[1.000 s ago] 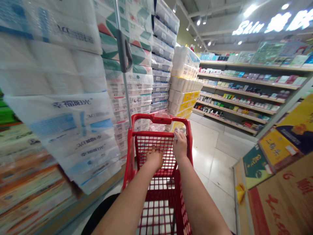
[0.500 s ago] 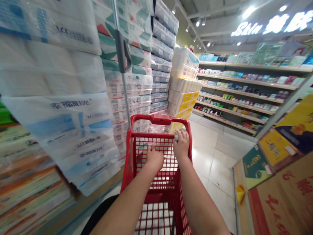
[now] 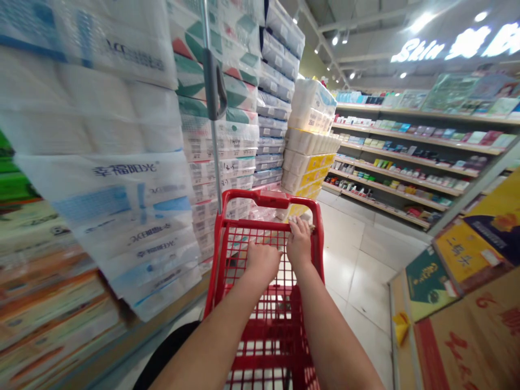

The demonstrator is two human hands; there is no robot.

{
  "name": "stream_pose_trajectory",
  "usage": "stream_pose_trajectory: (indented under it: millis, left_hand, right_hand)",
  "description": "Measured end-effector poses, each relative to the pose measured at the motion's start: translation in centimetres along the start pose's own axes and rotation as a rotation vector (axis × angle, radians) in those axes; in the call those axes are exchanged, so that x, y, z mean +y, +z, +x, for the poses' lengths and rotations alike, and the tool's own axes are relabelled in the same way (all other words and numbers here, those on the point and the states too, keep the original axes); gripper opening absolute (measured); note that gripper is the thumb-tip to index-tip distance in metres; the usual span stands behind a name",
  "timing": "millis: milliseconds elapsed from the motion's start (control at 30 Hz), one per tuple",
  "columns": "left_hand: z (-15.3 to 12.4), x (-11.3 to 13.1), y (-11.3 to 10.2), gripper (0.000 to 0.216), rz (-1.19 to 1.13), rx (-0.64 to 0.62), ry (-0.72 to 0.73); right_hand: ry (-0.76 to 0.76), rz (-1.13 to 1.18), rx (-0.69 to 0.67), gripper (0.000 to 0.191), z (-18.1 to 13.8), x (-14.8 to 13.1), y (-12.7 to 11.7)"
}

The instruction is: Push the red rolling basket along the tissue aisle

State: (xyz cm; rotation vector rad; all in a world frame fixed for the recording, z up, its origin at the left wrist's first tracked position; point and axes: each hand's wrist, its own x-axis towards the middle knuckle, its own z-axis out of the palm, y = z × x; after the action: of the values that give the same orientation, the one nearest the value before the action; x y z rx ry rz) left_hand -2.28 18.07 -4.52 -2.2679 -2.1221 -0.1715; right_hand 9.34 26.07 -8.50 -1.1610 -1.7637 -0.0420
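Observation:
A red mesh shopping cart (image 3: 268,198) stands in front of me, and both my forearms reach into it. My left hand (image 3: 264,260) is closed with its knuckles up against the far mesh wall; what its fingers hold is hidden. My right hand (image 3: 299,241) is curled at the top right of the same wall, just under the rim. A small white thing (image 3: 311,228) shows at its fingertips. A grey pull handle on a thin metal pole (image 3: 214,97) rises from the cart's far left corner.
Tall stacks of wrapped tissue packs (image 3: 122,189) crowd close on the left. A white and yellow stack (image 3: 309,141) stands ahead. Stocked shelves (image 3: 406,157) line the right beyond a tiled aisle floor (image 3: 357,254). Printed cardboard boxes (image 3: 467,309) sit near my right.
My left hand has moved up and forward against the cart's far wall. My right hand stays closed by the rim. The cart has shifted slightly right in view.

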Motion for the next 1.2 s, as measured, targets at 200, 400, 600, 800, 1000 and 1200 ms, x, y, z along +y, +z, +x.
stream_pose_trajectory:
  millis: [200,400,600,800,1000,1200]
  left_hand:
    - [-0.1,-0.2,-0.6,0.040,-0.037,0.005,0.015]
    - [-0.4,-0.3,-0.9,0.027,-0.051,-0.005,0.012]
    - [-0.6,-0.3,-0.9,0.027,-0.055,-0.028,-0.005]
    - [-1.5,-0.3,-1.1,0.027,-0.052,-0.071,0.031]
    - [-4.0,-0.1,-0.6,0.032,-0.044,-0.004,0.111]
    - [-5.6,0.6,0.4,0.039,-0.120,0.076,-0.027]
  right_hand:
    - [-0.163,0.100,-0.080,0.041,0.1,-1.1,-0.1]
    - [-0.154,0.238,-0.188,0.030,0.1,-2.4,-0.7]
    - [-0.089,0.231,-0.202,0.030,0.1,-2.6,-0.8]
    - [-0.098,0.283,-0.314,0.030,-0.2,-2.7,-0.8]
    - [-0.071,0.196,-0.245,0.031,-2.8,-3.6,-1.7]
    - [-0.096,0.094,-0.257,0.040,-6.8,-4.5,-4.5]
